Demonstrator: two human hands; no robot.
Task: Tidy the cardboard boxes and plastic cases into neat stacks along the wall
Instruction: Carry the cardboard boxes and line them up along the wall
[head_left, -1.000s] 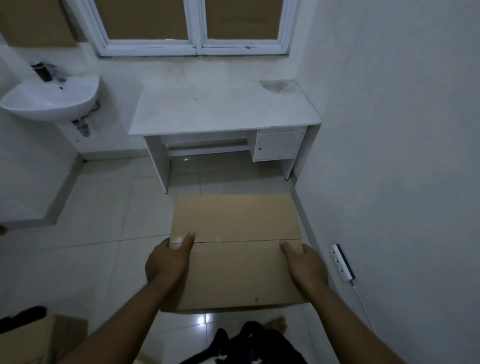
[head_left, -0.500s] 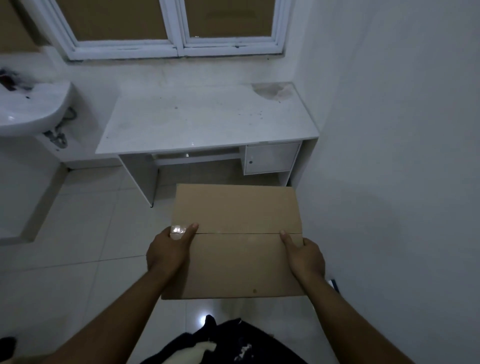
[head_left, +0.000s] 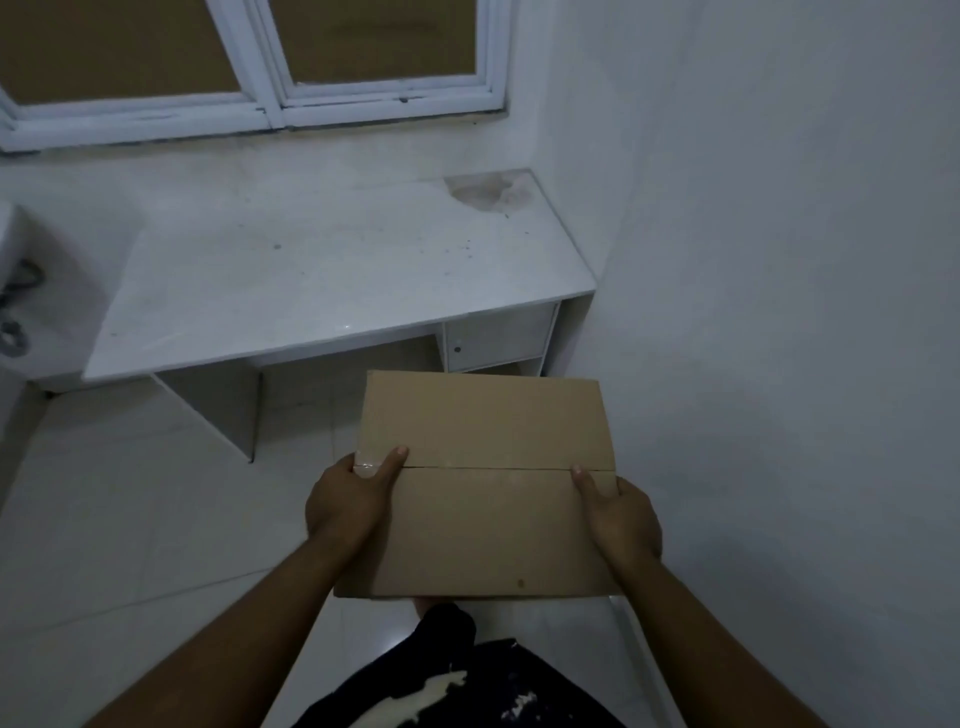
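a closed cardboard box is held above the tiled floor, near the right wall, before a white desk. its sides are gripped by the left hand and right hand, thumbs on top. its 2 flaps are shut, so its contents cannot be seen.

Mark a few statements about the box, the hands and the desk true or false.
1. The left hand and right hand hold the cardboard box by its sides. True.
2. The box's top flaps stand open. False: they lie shut, meeting at a seam.
3. The box rests on the white desk. False: it is held in front of the desk.
4. A brownish stain marks the desk's far right corner. True.
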